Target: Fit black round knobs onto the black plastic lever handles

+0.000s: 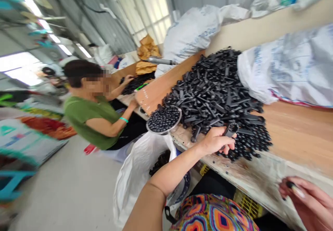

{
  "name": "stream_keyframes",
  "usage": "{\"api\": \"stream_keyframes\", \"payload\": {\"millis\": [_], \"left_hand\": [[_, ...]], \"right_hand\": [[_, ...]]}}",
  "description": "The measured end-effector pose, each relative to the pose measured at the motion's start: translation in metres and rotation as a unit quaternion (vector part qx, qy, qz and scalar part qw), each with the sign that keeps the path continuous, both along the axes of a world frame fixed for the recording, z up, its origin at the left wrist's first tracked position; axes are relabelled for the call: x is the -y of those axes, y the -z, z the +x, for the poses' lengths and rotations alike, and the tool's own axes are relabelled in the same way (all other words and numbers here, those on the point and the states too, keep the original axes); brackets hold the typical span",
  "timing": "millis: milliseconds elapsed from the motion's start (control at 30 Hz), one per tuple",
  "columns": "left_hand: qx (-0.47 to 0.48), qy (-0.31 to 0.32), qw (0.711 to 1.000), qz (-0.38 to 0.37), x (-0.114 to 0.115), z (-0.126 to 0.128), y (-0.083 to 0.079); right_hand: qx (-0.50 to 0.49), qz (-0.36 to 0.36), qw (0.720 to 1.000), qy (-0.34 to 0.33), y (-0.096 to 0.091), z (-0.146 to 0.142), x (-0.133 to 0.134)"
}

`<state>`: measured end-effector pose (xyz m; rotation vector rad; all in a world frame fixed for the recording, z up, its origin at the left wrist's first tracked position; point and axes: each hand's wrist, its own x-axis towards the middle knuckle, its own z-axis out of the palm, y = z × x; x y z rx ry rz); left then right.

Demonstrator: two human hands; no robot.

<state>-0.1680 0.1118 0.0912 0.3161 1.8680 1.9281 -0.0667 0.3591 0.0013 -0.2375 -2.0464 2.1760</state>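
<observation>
My left hand (214, 141) is closed around a black plastic part with a ring-shaped end (231, 130), held over the front of the pile. My right hand (309, 198), partly cut off at the lower right, pinches a small black ball (290, 185) between thumb and fingertips. Across the wooden table (293, 133) spreads a large pile of similar black parts (208, 92). Many small black balls (249, 140) lie at its near right side, just beyond my left hand. To the left, a round metal bowl (166, 131) full of black balls stands at the table edge.
Below the bowl, an open white sack (137, 158) holds black parts. White woven bags (293, 64) lie on the table's right and back. At left, a person in a green shirt (91, 120) works at the same table. A power-driver-like tool (160, 61) hangs behind the wooden divider.
</observation>
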Motion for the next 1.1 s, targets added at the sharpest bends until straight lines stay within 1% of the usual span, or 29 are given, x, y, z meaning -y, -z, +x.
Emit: {"api": "stream_keyframes", "payload": {"millis": [67, 100, 167, 233, 267, 300, 333, 367, 433, 467, 500, 533, 567, 600, 633, 667, 700, 733, 800, 833, 867, 900, 967, 1033, 1100], "left_hand": [[0.022, 0.057, 0.998, 0.02, -0.032, 0.01, 0.002], [0.033, 0.071, 0.997, 0.028, -0.047, 0.014, 0.005], [0.055, 0.091, 0.994, 0.029, -0.072, 0.019, 0.014], [0.039, 0.124, 0.991, -0.015, -0.093, 0.021, 0.026], [0.0, 0.152, 0.987, -0.057, -0.102, 0.021, 0.032], [-0.062, 0.184, 0.975, -0.109, -0.109, 0.022, 0.038], [-0.143, 0.214, 0.952, -0.164, -0.116, 0.023, 0.044], [-0.233, 0.237, 0.918, -0.216, -0.122, 0.024, 0.049], [-0.392, 0.257, 0.832, -0.297, -0.131, 0.027, 0.059], [-0.448, 0.262, 0.792, -0.323, -0.135, 0.028, 0.062], [-0.489, 0.269, 0.757, -0.34, -0.137, 0.028, 0.066], [-0.517, 0.28, 0.729, -0.35, -0.14, 0.027, 0.069], [-0.536, 0.292, 0.709, -0.353, -0.141, 0.025, 0.071], [-0.55, 0.299, 0.696, -0.352, -0.141, 0.022, 0.072], [-0.559, 0.299, 0.69, -0.35, -0.141, 0.02, 0.073], [-0.562, 0.287, 0.692, -0.349, -0.139, 0.017, 0.073], [-0.56, 0.264, 0.703, -0.35, -0.136, 0.014, 0.072], [-0.548, 0.235, 0.72, -0.355, -0.133, 0.013, 0.07], [-0.499, 0.185, 0.754, -0.386, -0.129, 0.012, 0.067], [-0.467, 0.175, 0.762, -0.413, -0.129, 0.013, 0.066], [-0.439, 0.177, 0.762, -0.442, -0.132, 0.015, 0.065], [-0.416, 0.188, 0.754, -0.472, -0.136, 0.018, 0.064], [-0.396, 0.208, 0.728, -0.52, -0.15, 0.025, 0.064], [-0.396, 0.219, 0.709, -0.541, -0.165, 0.031, 0.064], [-0.4, 0.228, 0.701, -0.545, -0.176, 0.032, 0.065]], "right_hand": [[-0.016, -0.094, 0.995, 0.001, -0.013, 0.01, 0.005], [-0.03, -0.128, 0.991, 0.001, -0.018, 0.013, 0.006], [-0.056, -0.173, 0.983, -0.003, -0.024, 0.018, 0.002], [-0.065, -0.198, 0.978, 0.006, -0.026, 0.02, -0.008], [-0.067, -0.206, 0.976, 0.014, -0.026, 0.023, -0.014], [-0.068, -0.211, 0.975, 0.022, -0.025, 0.025, -0.02], [-0.069, -0.212, 0.974, 0.03, -0.024, 0.029, -0.026], [-0.071, -0.211, 0.974, 0.037, -0.023, 0.032, -0.031], [-0.071, -0.198, 0.976, 0.05, -0.019, 0.039, -0.039], [-0.07, -0.186, 0.978, 0.058, -0.018, 0.042, -0.042], [-0.067, -0.167, 0.981, 0.068, -0.016, 0.045, -0.045], [-0.063, -0.14, 0.985, 0.081, -0.014, 0.047, -0.047], [-0.057, -0.106, 0.988, 0.096, -0.013, 0.048, -0.049], [-0.051, -0.068, 0.99, 0.111, -0.012, 0.05, -0.05], [-0.045, -0.031, 0.991, 0.125, -0.011, 0.051, -0.052], [-0.039, 0.0, 0.99, 0.137, -0.01, 0.052, -0.053], [-0.031, 0.021, 0.988, 0.147, -0.009, 0.052, -0.054], [-0.023, 0.029, 0.988, 0.153, -0.007, 0.053, -0.055], [-0.004, 0.005, 0.988, 0.152, -0.002, 0.052, -0.056], [0.004, -0.022, 0.989, 0.145, 0.0, 0.052, -0.056], [0.007, -0.055, 0.989, 0.136, 0.003, 0.05, -0.055], [0.005, -0.088, 0.988, 0.128, 0.006, 0.049, -0.055], [-0.004, -0.14, 0.983, 0.12, 0.009, 0.047, -0.052], [-0.01, -0.157, 0.979, 0.127, 0.011, 0.047, -0.052], [-0.013, -0.153, 0.979, 0.137, 0.011, 0.051, -0.053]]}}
